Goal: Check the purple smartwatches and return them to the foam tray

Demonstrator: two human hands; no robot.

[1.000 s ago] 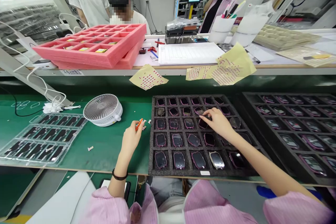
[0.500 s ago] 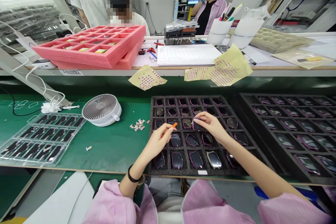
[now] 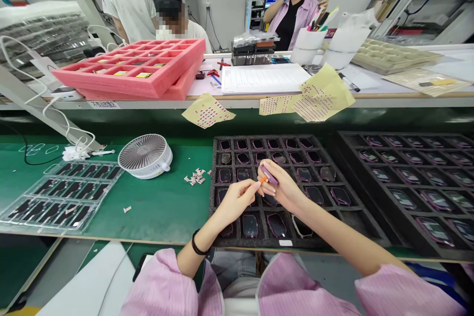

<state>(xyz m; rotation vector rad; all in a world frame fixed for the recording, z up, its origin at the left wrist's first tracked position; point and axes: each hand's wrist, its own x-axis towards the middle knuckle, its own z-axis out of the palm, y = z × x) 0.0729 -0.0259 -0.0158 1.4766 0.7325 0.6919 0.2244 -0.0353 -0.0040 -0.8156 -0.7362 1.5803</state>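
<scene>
Your green tabletop (image 3: 166, 217) carries everything within reach, below a raised shelf (image 3: 155, 105) where a pink foam tray (image 3: 111, 81) sits on top of another. In front of you lies a black foam tray (image 3: 357, 218) with watches in its compartments, and just to its right is a second black foam tray (image 3: 375, 197), also filled with watches. Over on your left, a clear plastic tray (image 3: 30, 193) bears rows of flat black parts, with a round white fan (image 3: 144, 155) standing between it and the foam.

Both your hands are above the first foam tray, close together. Your right hand (image 3: 282, 186) is clamped on a purple watch case (image 3: 270, 176), tilted so that its narrow edge shows; its long axis slants from upper left down to lower right. Your left hand (image 3: 237, 201) pinches a slim orange stick (image 3: 263, 179), which points up and rightward, across the case's long axis. The stick's tip meets the case in view, though you cannot tell whether they touch.

Small pale pieces (image 3: 196, 177) lie in a loose cluster beside the foam tray's left edge.
</scene>
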